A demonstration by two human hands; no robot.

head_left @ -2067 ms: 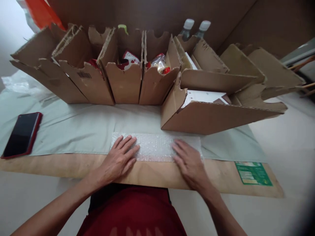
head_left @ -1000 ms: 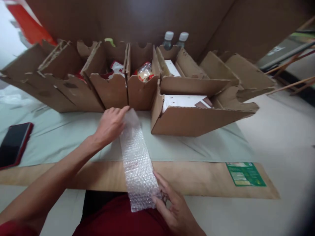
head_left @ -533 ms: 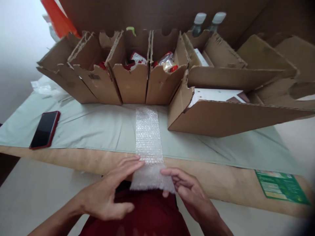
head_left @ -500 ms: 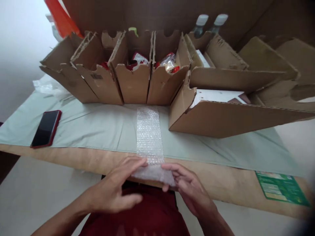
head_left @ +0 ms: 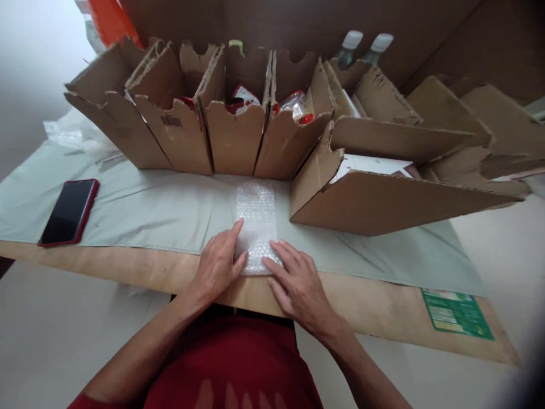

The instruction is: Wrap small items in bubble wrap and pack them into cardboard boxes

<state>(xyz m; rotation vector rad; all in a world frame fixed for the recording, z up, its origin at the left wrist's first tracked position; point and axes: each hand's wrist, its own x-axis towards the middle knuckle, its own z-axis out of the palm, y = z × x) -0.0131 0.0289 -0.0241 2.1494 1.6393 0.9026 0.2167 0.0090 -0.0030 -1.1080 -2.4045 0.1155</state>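
A strip of clear bubble wrap [head_left: 256, 207] lies lengthwise on the green cloth, its near part folded back over itself close to the table's front edge. My left hand [head_left: 219, 258] rests along the left side of the folded part, fingers stretched forward and thumb touching the wrap. On the opposite side, my right hand [head_left: 300, 278] lies with its fingers apart, the fingertips pressing on the wrap's right edge. Both hands are flat and open, and neither grips the wrap.
Several cardboard holders [head_left: 234, 139] stand in a row behind the wrap, some with red packets. A larger cardboard holder [head_left: 383, 201] is at the right. A phone [head_left: 69, 211] lies left; a green printed sheet [head_left: 457, 313] lies right. Two capped bottles [head_left: 361, 48] stand behind.
The near end of the bubble wrap has been folded forward and now lies flat on the table. Both my hands have moved forward onto its sides.
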